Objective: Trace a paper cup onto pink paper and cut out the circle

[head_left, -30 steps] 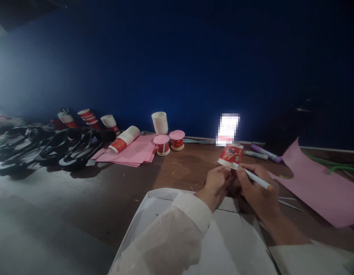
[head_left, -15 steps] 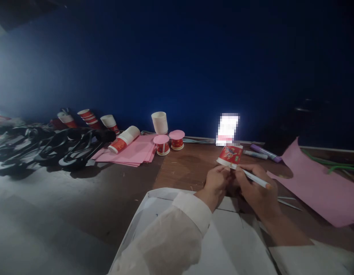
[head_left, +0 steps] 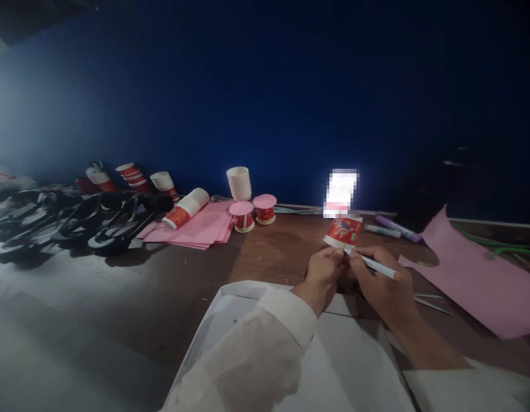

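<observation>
A red printed paper cup [head_left: 343, 230] is tilted, its pale rim toward me. At that rim, the closed fingers of my left hand [head_left: 323, 274] grip the cup; the fingertips are partly hidden. My right hand [head_left: 385, 289] is closed around a white marker [head_left: 380, 267] with an orange end. The marker's tip points at the cup's rim, close to my left fingers; I cannot tell whether it touches. Left of them stand two short red cup pieces with pink paper discs [head_left: 241, 209] on top.
Behind the cup glows a pixelated phone screen [head_left: 341, 193]. Purple marker [head_left: 397, 229], cut pink paper [head_left: 483, 286] and scissors [head_left: 434, 303] lie right. A white box lid [head_left: 239, 309] is under my forearms. Left are pink sheets [head_left: 191, 232], stacked paper cups [head_left: 187, 207] and black straps [head_left: 114, 226].
The marker and my right hand have shifted very slightly left. The cup has also moved a touch left. Everything else stays as it was.
</observation>
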Demonstrator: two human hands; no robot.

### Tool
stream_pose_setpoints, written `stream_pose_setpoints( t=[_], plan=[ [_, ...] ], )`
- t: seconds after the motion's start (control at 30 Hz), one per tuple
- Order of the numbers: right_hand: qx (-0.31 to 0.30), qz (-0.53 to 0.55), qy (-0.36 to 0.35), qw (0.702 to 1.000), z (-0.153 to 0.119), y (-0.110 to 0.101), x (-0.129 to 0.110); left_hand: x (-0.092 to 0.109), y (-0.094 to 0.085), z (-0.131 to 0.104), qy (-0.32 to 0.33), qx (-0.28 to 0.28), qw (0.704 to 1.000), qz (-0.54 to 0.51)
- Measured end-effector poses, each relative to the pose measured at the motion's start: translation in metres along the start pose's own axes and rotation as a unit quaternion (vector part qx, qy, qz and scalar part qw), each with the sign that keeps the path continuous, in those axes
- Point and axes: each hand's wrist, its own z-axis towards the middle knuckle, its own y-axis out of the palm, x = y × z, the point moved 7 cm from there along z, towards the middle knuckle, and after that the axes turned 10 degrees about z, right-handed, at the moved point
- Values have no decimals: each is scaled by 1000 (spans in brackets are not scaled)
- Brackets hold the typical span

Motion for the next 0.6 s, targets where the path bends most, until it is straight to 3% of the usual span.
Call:
stream_pose_setpoints(
  t=[0.1,0.2,0.6],
  plan=[
    [-28,7,17,999,0,3,2,1,4,0,10,-45,999,27],
    [-32,8,29,999,0,4,3,1,2,0,-3,-36,999,23],
    [67,46,28,996,1,-14,5,4,1,-6,-26,-29,998,-52]
  ],
)
